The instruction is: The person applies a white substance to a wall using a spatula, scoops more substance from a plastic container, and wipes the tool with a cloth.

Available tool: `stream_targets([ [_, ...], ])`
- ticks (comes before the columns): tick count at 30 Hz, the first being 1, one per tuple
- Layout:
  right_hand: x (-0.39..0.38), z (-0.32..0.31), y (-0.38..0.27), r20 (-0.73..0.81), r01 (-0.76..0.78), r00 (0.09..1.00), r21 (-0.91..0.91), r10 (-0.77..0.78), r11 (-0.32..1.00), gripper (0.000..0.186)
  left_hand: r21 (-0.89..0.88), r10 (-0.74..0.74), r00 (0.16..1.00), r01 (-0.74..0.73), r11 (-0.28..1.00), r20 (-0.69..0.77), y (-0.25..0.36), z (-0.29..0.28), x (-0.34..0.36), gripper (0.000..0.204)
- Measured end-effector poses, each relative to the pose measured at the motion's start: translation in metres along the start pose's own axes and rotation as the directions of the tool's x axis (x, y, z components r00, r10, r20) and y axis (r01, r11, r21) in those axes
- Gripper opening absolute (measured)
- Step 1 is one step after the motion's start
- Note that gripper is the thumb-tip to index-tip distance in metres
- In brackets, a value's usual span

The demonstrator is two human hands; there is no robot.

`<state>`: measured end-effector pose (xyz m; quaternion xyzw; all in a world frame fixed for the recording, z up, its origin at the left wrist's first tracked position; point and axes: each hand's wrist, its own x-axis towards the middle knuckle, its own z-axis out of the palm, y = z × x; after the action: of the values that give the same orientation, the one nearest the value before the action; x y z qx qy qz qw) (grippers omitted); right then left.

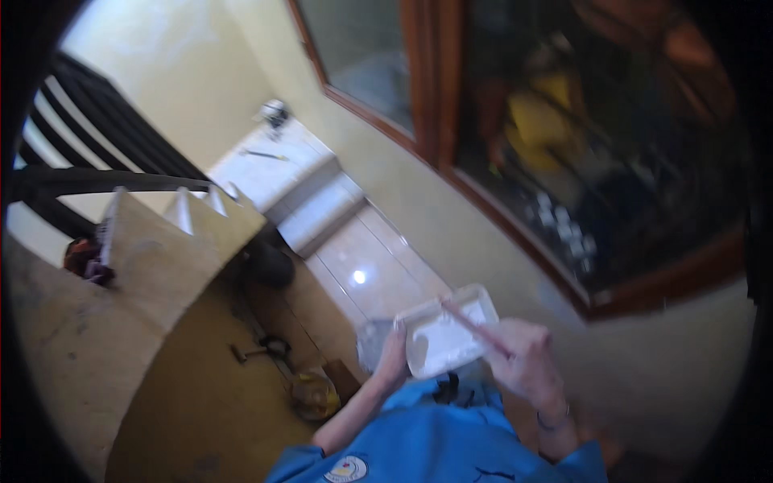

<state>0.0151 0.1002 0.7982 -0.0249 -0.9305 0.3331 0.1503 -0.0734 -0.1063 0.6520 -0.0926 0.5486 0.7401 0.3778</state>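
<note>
My left hand [392, 359] grips the left edge of a shallow, cream-coloured rectangular tray [486, 299]. A white coating, like paint, covers much of the tray's inside. In my closed right hand [525, 364] is a thin reddish-brown stick-shaped tool [473, 326], slanting over the tray. Its far tip reaches the tray's upper rim; blur hides what kind of tip it has. Beside my left hand, on the tray's left, is a pale grey patch [371, 341] whose nature I cannot make out.
Tiled steps [306, 197] climb toward the far left beside a dark railing [121, 113]. A wood-framed window [439, 88] fills the right wall. Down at the left lie a hammer-like tool [251, 352], a round container [314, 396] and a dark round object [269, 264].
</note>
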Motion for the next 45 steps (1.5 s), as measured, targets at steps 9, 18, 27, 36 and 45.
stream_targets([
  [9, -0.2, -0.075, -0.048, -0.367, -0.474, 0.801, 0.091, 0.472, 0.876, 0.017, 0.165, -0.163, 0.841, 0.089, 0.982, 0.515, -0.092, 0.073, -0.063, 0.085],
  [18, -0.353, -0.14, -0.052, -0.486, -0.55, 0.776, -0.213, 0.401, 0.807, 0.016, 0.312, -0.314, 0.665, 0.126, 0.942, 0.678, -0.162, 0.195, -0.149, 0.08],
  [27, -0.51, -0.224, -0.022, -0.554, -0.602, 0.724, -0.22, 0.41, 0.767, 0.014, 0.326, -0.36, 0.577, 0.165, 0.931, 0.734, -0.292, 0.315, -0.224, 0.078],
  [36, -0.624, -0.259, -0.014, -0.615, -0.8, 0.514, -0.092, 0.597, 0.593, 0.016, 0.452, -0.514, 0.461, 0.246, 0.857, 0.724, -0.379, 0.372, -0.278, 0.072],
  [45, -0.674, -0.262, -0.015, -0.777, -0.851, 0.284, 0.066, 0.562, 0.521, 0.012, 0.548, -0.613, 0.304, 0.276, 0.789, 0.729, -0.417, 0.424, -0.291, 0.071],
])
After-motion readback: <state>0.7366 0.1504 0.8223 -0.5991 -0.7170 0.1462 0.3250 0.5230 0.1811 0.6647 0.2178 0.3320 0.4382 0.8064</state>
